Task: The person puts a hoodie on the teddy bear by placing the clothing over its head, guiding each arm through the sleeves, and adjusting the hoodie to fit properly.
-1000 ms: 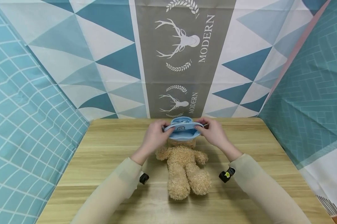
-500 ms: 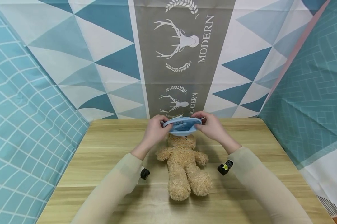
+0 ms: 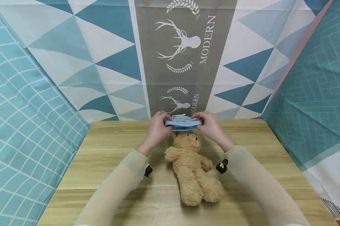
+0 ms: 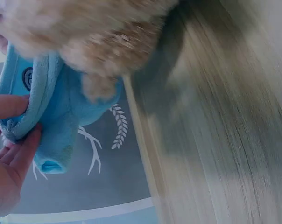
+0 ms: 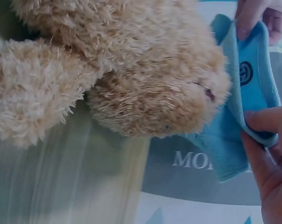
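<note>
While the left hand (image 3: pixel 157 127) and right hand (image 3: pixel 212 128) each pinch one side of the light-blue shirt (image 3: pixel 184 124), its held width spans 9 to 3 o'clock. The bear (image 3: pixel 190 161) is over the counter (image 3: pixel 113 152), long axis running from its head (image 3: pixel 185 141) at 12 to its feet (image 3: pixel 191 198) at 5. Key alignment: shirt just beyond the head, at 12; head at 4 from the left hand, 8 from the right. Neither hand is clearly nearer. Head-to-shirt contact cannot be confirmed.

Pale wood-grain table (image 3: pixel 107 141) with a fluffy tan teddy bear (image 3: pixel 188 164) on it, head toward the far edge.
</note>
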Available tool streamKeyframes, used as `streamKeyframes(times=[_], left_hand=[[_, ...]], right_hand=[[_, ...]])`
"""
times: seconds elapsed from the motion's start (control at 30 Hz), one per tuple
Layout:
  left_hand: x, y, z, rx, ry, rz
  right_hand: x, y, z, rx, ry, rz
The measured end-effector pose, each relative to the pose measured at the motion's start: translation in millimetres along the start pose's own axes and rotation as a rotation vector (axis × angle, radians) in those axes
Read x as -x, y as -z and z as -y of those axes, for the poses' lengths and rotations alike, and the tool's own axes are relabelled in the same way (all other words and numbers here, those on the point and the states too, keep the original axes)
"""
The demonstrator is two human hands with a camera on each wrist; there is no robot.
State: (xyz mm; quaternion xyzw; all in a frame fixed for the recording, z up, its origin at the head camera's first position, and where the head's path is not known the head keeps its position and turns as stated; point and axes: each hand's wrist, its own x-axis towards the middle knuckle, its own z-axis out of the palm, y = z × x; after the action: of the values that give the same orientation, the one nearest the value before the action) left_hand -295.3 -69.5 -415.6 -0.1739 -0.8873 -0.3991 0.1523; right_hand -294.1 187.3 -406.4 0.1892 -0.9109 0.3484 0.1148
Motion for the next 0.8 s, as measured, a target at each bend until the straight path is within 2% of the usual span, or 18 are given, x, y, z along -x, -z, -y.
streamKeyframes(times=[0.17, 0.43, 0.63, 0.8], left_hand=[[-3.9, -12.3, 1.3, -0.06, -0.036, 0.021], [-12.1, -23.8, 4.0, -0.143, -0.047, 0.039], [-15.9, -35.2, 16.9, -0.172, -0.064, 0.052], [-14.0, -46.9, 27.9, -0.214, -0.068, 0.072]], right_hand=[[-0.4, -8.2, -14.2, 0.032, 0.021, 0.033], [-6.6, -15.5, -31.4, 0.073, 0.077, 0.072], [-10.0, -29.1, -41.4, 0.106, 0.082, 0.094], [-7.4, -43.8, -51.9, 0.154, 0.075, 0.11]])
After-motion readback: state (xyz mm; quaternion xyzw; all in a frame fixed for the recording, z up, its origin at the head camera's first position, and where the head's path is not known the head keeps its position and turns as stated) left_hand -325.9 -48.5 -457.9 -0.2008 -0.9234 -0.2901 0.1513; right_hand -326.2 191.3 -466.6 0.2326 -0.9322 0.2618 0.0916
